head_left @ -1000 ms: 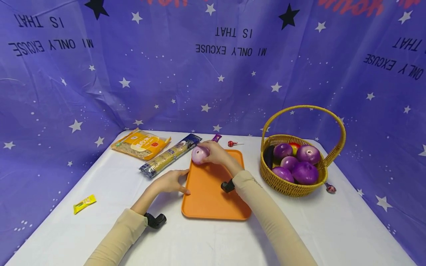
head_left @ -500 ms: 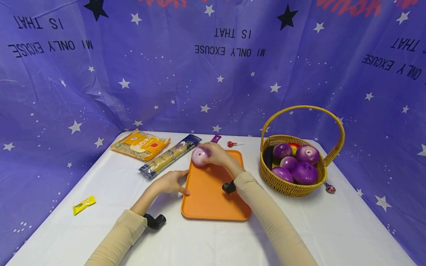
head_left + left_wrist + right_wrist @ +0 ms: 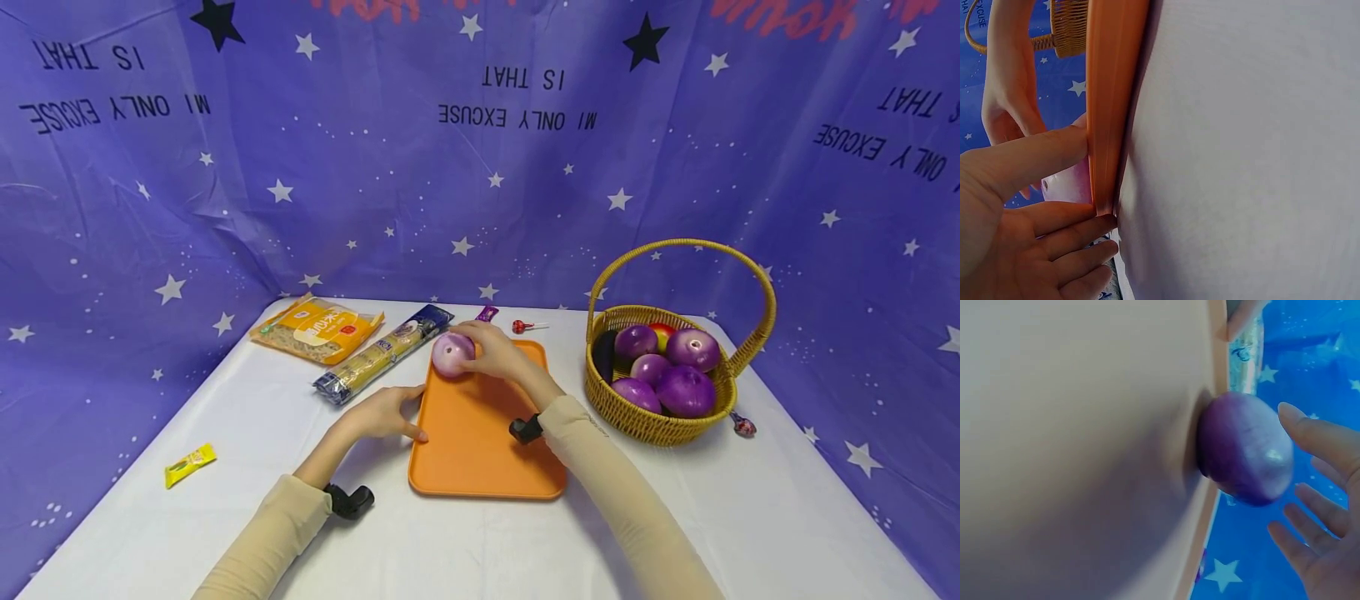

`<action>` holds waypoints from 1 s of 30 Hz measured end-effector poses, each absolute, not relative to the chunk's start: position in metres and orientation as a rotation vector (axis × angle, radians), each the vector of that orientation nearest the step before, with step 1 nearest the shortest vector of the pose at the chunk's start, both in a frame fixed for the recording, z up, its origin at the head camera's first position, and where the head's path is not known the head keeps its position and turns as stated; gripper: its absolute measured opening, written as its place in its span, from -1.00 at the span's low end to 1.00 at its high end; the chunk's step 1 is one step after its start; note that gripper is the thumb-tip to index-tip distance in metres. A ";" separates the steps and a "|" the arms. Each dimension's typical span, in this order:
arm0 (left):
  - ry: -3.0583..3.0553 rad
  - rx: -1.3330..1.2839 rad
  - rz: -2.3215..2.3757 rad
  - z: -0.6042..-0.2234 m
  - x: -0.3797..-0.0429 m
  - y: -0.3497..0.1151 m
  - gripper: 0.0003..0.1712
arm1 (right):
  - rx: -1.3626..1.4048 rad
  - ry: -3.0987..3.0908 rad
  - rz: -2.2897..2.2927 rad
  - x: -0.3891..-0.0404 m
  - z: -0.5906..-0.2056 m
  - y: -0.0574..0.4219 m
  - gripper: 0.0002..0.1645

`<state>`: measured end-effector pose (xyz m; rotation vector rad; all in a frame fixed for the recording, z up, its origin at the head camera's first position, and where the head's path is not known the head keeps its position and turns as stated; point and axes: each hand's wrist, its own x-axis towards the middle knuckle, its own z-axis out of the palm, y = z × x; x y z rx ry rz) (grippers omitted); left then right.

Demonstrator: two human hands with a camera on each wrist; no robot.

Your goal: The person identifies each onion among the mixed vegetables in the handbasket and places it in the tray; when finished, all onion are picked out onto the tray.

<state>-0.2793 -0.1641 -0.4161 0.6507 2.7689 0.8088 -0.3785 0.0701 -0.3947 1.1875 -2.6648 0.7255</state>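
Observation:
A purple onion (image 3: 452, 356) sits at the far left corner of an orange tray (image 3: 480, 454). My right hand (image 3: 498, 350) is right beside the onion; in the right wrist view its fingers are spread and relaxed, with a gap between them and the onion (image 3: 1244, 450). At the tray's left edge is my left hand (image 3: 384, 412). The left wrist view has its thumb and fingertips touching the tray's rim (image 3: 1113, 94), fingers extended.
On the right stands a wicker basket (image 3: 648, 429) with a tall handle, holding several purple onions, an eggplant (image 3: 603, 356) and a red-yellow fruit (image 3: 663, 334). Left of the tray lie a noodle pack (image 3: 384, 354) and an orange bag (image 3: 318, 329). A lollipop (image 3: 522, 326) and a yellow packet (image 3: 190, 465) lie about.
The onion has come down onto the tray's far left corner, and my right hand has loosened from it and shifted slightly right. The left hand keeps its place at the tray's edge.

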 end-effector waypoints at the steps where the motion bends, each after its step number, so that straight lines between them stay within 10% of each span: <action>1: 2.772 0.652 0.805 -0.416 -0.279 -0.164 0.05 | 1.180 -2.662 0.732 -0.375 -0.393 0.074 -0.25; 30: 2.773 0.638 0.816 -0.414 -0.276 -0.163 0.03 | 0.895 -2.701 0.571 -0.279 -0.337 0.282 -0.18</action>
